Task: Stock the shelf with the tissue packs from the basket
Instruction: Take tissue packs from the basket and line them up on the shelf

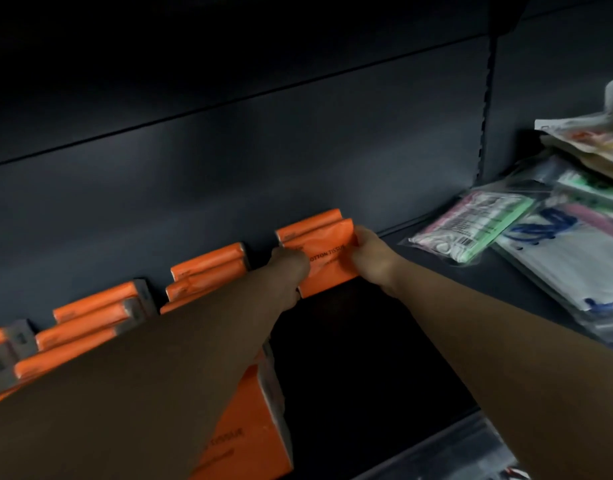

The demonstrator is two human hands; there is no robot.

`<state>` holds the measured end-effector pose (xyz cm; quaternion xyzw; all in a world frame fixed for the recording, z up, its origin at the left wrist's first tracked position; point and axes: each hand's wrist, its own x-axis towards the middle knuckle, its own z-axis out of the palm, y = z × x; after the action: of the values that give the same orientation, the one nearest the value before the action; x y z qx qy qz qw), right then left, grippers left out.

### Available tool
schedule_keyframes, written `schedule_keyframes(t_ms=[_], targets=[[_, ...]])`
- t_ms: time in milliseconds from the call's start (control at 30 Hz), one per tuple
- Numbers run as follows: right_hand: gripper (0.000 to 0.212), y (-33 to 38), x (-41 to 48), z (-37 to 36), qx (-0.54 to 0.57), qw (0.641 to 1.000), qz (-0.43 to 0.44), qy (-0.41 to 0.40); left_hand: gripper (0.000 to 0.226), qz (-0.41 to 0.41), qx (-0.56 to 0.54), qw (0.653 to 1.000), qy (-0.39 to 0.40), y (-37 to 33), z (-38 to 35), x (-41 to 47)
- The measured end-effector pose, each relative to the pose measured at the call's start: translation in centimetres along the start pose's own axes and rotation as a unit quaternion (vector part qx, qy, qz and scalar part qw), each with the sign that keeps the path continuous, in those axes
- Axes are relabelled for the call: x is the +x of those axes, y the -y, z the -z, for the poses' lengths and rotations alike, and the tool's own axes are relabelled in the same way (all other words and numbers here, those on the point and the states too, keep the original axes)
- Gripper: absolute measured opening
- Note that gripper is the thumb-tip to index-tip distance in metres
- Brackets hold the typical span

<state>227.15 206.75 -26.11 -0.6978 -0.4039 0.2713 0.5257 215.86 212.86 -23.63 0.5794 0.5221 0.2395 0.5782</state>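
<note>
An orange tissue pack (327,263) stands upright on the dark shelf (367,341), right in front of another orange pack (310,224) that stands against the back panel. My left hand (291,271) grips its left edge and my right hand (370,258) grips its right edge. Further rows of orange packs (208,265) stand to the left, partly hidden by my left forearm. One more orange pack (242,424) stands close by under that forearm. The basket is out of view.
Flat clear-bagged goods (471,226) lie piled at the right end of the shelf, with more packets (589,140) stacked above them. A slotted upright (486,109) divides the back panel. The shelf's front rail (447,441) runs across the lower right.
</note>
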Motion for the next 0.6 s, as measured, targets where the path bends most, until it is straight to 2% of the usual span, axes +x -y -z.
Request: schedule_keyframes(t_ms=[400,600], targets=[[0.034,0.06,0.18,-0.18,-0.055,0.998,-0.024,0.0,0.034,-0.015,0.024,1.0,0.0,0.24,0.13,-0.22],[0.033,0.36,-0.1,-0.27,-0.057,0.998,-0.007,-0.013,0.037,-0.026,0.074,0.995,-0.055,0.05,0.22,-0.2]])
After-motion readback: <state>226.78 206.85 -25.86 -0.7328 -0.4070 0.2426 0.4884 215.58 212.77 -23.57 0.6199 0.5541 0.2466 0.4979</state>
